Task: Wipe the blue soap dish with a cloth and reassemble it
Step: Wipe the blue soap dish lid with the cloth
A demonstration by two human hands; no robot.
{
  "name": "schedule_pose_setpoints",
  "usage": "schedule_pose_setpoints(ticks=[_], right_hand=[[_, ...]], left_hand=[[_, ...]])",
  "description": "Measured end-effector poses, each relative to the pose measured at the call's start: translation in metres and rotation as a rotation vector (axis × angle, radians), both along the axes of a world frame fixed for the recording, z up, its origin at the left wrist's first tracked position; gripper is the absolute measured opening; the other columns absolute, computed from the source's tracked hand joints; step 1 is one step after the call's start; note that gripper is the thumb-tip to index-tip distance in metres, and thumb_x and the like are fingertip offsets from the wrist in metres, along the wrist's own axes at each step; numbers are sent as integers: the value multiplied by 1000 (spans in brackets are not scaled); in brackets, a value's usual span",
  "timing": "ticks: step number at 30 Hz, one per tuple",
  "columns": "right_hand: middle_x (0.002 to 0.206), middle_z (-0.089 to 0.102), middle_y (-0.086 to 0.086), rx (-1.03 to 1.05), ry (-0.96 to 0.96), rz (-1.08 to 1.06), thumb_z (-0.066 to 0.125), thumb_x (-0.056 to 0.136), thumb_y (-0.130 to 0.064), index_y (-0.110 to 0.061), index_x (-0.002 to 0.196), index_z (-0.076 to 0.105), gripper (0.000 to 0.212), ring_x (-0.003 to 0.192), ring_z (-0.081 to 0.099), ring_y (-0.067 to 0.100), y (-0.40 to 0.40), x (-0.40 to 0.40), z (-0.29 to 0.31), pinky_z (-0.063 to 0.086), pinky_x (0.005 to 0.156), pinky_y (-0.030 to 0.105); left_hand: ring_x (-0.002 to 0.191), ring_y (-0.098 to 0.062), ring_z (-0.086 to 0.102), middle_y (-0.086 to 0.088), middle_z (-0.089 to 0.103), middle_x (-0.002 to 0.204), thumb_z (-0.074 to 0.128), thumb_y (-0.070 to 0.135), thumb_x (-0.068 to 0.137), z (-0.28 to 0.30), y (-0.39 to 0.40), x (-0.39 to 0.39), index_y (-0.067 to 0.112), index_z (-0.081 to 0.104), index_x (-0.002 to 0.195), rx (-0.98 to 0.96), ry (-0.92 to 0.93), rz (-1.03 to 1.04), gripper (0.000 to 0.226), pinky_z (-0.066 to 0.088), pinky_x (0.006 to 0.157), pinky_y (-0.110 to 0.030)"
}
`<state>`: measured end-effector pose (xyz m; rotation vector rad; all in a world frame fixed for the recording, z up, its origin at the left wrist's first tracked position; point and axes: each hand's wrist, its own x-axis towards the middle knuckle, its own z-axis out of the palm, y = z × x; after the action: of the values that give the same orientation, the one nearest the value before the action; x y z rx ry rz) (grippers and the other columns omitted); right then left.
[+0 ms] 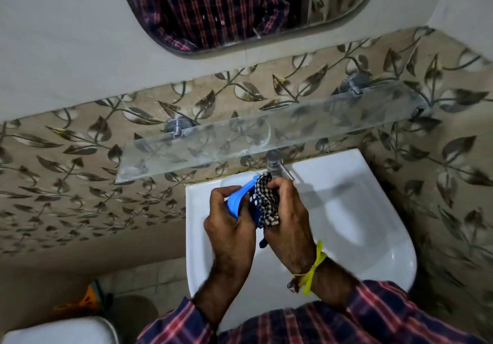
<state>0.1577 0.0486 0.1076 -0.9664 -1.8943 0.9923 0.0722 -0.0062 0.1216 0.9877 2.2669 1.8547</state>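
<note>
Above the left side of the white sink (346,210), my left hand (229,226) grips the blue soap dish (240,197), which is tilted on edge. A darker blue slotted part (254,210) shows between my hands. My right hand (288,221) holds a black-and-white checked cloth (264,202) bunched against the dish's inner face. Most of the dish is hidden by my fingers and the cloth.
A chrome tap (276,162) stands at the sink's back edge, just beyond my right hand. A glass shelf (266,135) juts out from the leaf-patterned tiles above it. A mirror (240,10) hangs higher up. A toilet lid (61,330) lies at the lower left.
</note>
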Motion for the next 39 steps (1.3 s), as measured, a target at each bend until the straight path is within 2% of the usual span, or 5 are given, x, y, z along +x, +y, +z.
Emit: schedule_pose_setpoints(ticks=[11,16,26,29,39], right_hand=[[82,72,-10,-174,158,-144,67,74,19,-16,89,64,39,81,68,7,63,56,13,52,74,13],[113,72,12,-36,402,182,50,77,36,-8,111,69,58,110,68,32,46,41,28,52,97,48],[139,59,11,74,146,575,69,70,25,-3,123,67,60,131,56,14,32,16,32,45,111,35],[132,63,16,-4,167,540,62,70,34,3,118,68,57,125,61,23,31,35,19,49,105,53],[127,65,18,-54,168,540,58,77,21,7,113,69,40,125,61,24,29,37,21,48,107,50]], left_hand=[[86,1,66,21,69,93,72,5,83,14,-2,-36,22,68,97,57,160,-236,22,46,78,-10],[83,-5,65,9,73,86,84,4,68,25,0,-49,29,78,87,-110,-63,-601,32,48,73,-16],[68,-10,68,0,74,72,79,-19,64,14,1,-65,10,58,88,10,-440,-462,43,55,65,-23],[64,-8,68,2,73,70,86,-3,58,17,-3,-81,15,61,85,72,-415,-417,42,55,60,-19],[70,-5,68,8,72,74,86,-3,58,18,-9,-86,17,59,83,60,-288,-383,42,55,66,-18]])
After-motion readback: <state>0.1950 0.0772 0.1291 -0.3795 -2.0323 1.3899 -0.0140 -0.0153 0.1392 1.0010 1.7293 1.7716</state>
